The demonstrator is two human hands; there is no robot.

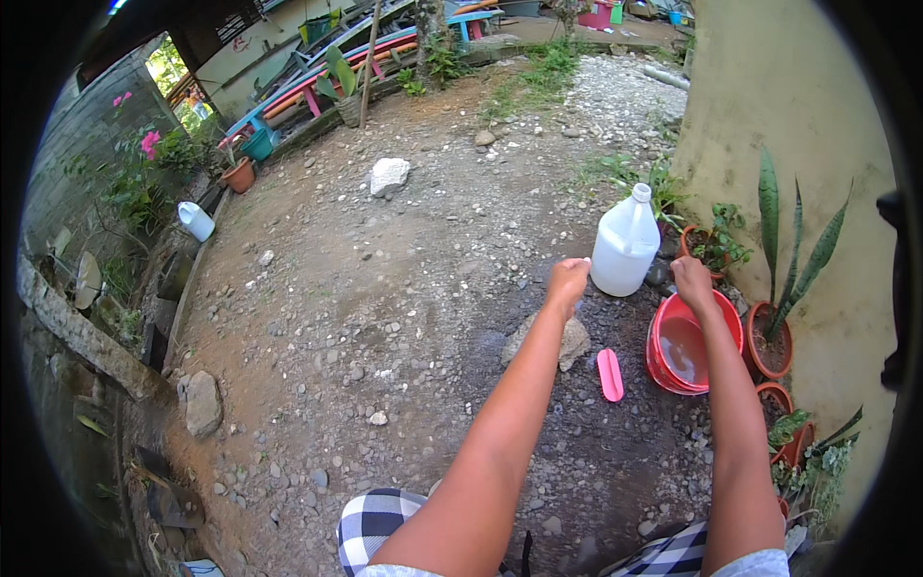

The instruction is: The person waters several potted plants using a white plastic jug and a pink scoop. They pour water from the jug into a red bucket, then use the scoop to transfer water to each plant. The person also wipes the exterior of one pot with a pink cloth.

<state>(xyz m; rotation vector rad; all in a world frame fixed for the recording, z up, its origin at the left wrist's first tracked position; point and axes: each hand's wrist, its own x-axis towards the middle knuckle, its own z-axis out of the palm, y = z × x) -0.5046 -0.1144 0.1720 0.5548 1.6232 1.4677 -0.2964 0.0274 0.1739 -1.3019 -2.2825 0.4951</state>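
Observation:
My left hand (568, 285) is just left of a translucent plastic jug (626, 249), with its fingers curled. A small white object (588, 261), too small to name surely, shows at its fingertips. The jug stands upright and uncapped on wet gravel, with liquid inside. My right hand (692, 280) is to the right of the jug, above the far rim of a red bucket (655, 353). Its fingers are bent, and whether they hold anything is hidden. Cloudy water (682, 349) lies in the bucket. A pink scrub brush (610, 375) rests on the ground left of the bucket.
A flat rock (573, 342) lies partly behind my left forearm. Potted snake plants (787, 288) and other pots (775, 397) line the wall (815, 122) at right. Farther off are a white stone (389, 177) and a second white jug (196, 221) on its side.

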